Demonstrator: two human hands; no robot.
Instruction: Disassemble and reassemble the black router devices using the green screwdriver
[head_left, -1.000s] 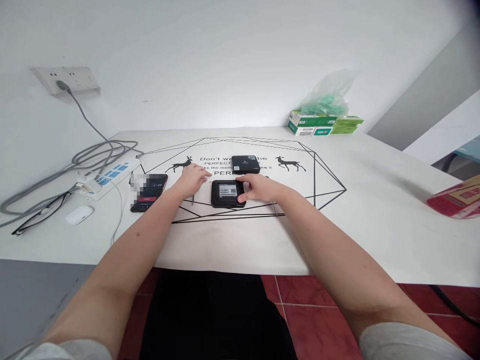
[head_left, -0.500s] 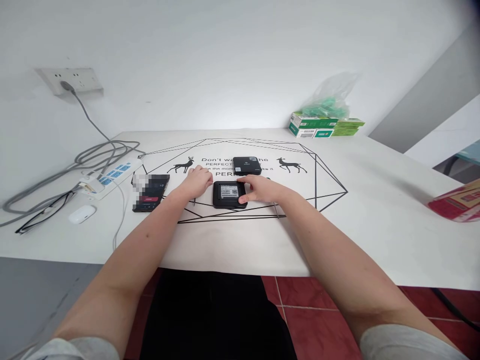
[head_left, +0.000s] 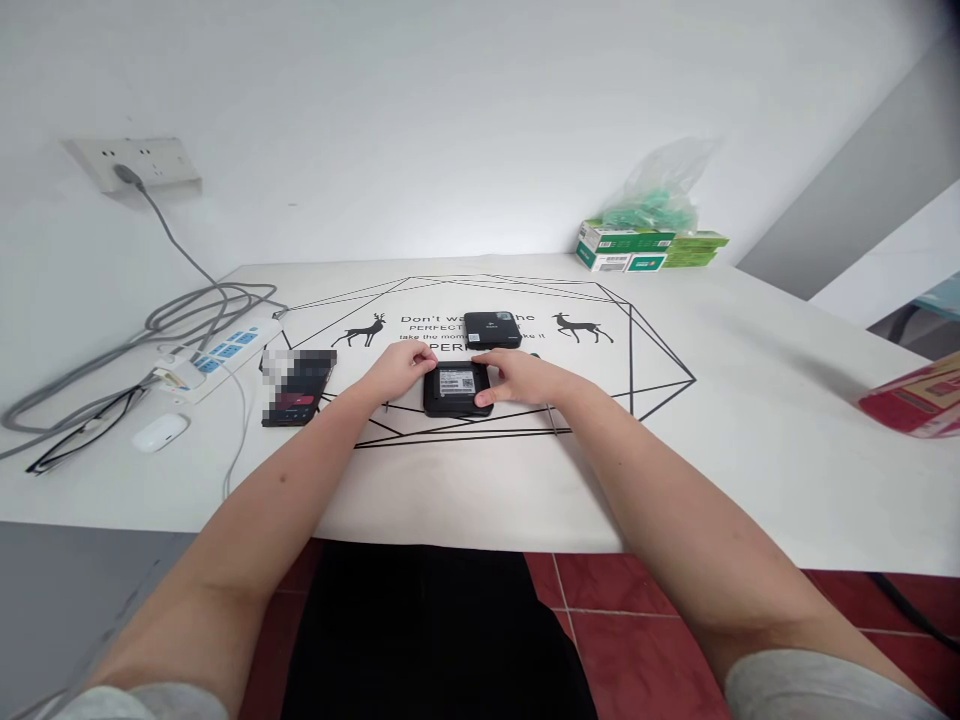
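Observation:
A flat black square device with a white printed label lies on the patterned mat. My right hand grips its right side, thumb on the near corner and fingers at the far edge. At the device's far left corner, my left hand has thumb and forefinger pinched together; whatever is between them is too small to make out. Just beyond sits a black cover-like piece with rounded corners. A thin metal rod shows beside my right wrist, partly hidden. A tiny dark piece lies by my left wrist.
To the left are a phone, a white earbud case, a power strip with grey cable, and folded glasses. Green boxes under a plastic bag stand at the back right. A red package is at far right.
My left hand has moved slightly right and onto the device's far left corner. My right hand keeps its grip on the device.

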